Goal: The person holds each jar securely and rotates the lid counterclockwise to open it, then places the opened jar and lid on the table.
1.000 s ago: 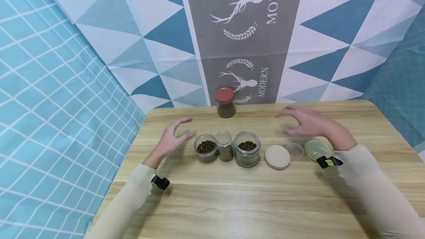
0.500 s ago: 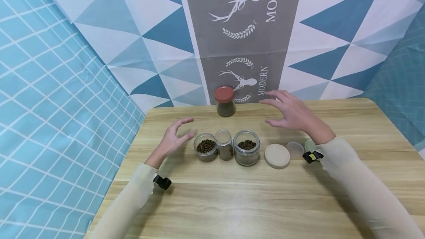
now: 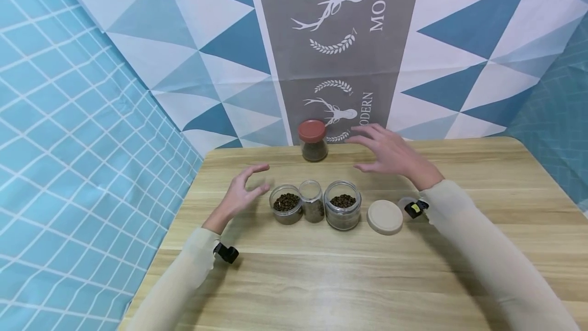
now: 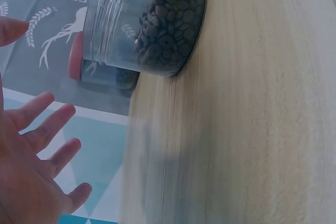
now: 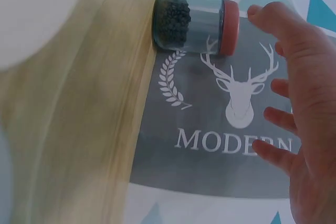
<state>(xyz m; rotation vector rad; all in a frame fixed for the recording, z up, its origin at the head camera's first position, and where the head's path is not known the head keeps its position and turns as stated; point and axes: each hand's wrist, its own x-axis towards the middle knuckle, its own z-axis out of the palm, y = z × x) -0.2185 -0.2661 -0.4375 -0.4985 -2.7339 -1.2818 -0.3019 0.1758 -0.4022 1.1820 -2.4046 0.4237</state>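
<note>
My left hand (image 3: 239, 193) hovers with spread, bent fingers just left of a short open glass jar of coffee beans (image 3: 287, 214), holding nothing. My right hand (image 3: 390, 155), also holding nothing, reaches over the back of the table. To the left of its fingertips, apart from them, stands a glass jar with a red lid (image 3: 313, 132), dark beans inside, plainer in the right wrist view (image 5: 197, 24). A narrow open jar (image 3: 313, 211) and a wide open jar of beans (image 3: 342, 216) stand beside the short one.
A beige lid (image 3: 385, 217) lies right of the wide jar. A clear lid (image 3: 403, 201) is partly covered by the right wrist camera (image 3: 416, 208). The patterned cloth wall (image 3: 248, 80) rises behind the table's back edge. Pale round shapes at the right wrist view's left are blurred.
My right hand has moved left towards the red-lidded jar, and its arm has come to cover the green lid. The left hand has stayed almost still. The jars have not moved.
</note>
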